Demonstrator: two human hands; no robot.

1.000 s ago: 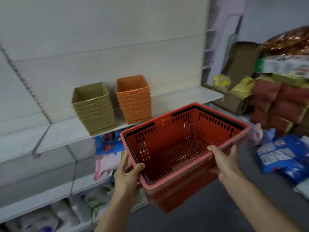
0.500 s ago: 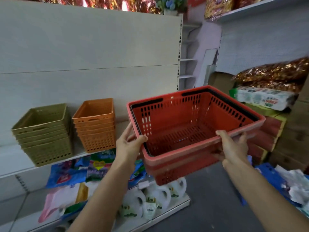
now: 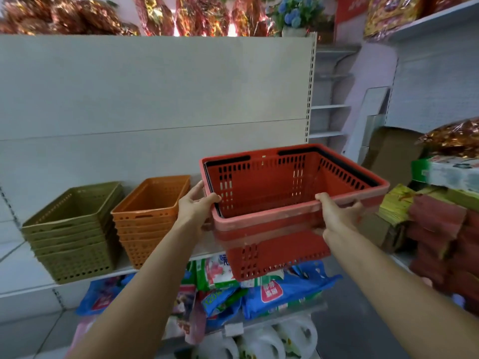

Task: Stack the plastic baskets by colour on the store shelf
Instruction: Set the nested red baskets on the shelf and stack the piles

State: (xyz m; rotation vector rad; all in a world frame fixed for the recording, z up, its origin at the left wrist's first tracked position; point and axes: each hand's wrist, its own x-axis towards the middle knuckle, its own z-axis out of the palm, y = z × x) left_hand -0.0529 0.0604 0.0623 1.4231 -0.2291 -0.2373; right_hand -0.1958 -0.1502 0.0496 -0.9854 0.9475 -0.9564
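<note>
Head view, what is held: a big red plastic shopping basket with black handles (image 3: 293, 193), with what looks like more red ones nested under it.
Left hand (image 3: 198, 207): clamped on the near left corner of the red basket's rim, thumb on top.
Right hand (image 3: 337, 212): clamped on the near rim further right, thumb over the edge, fingers underneath.
Where the basket is: up in the air, in front of the white store shelf (image 3: 23, 273), not resting on it yet.
Shelf, left end: a stack of olive green plastic baskets (image 3: 75, 229).
Shelf, next along: a stack of orange plastic baskets (image 3: 150, 218), just beside the green ones.
How to do it well: I think the red stack should go on the bare shelf to the right of the orange stack; keep it level, push it back, and do not bump the orange one.
What is different: half a second ago the basket was lower and tipped more; now it is higher and nearer the shelf.
</note>
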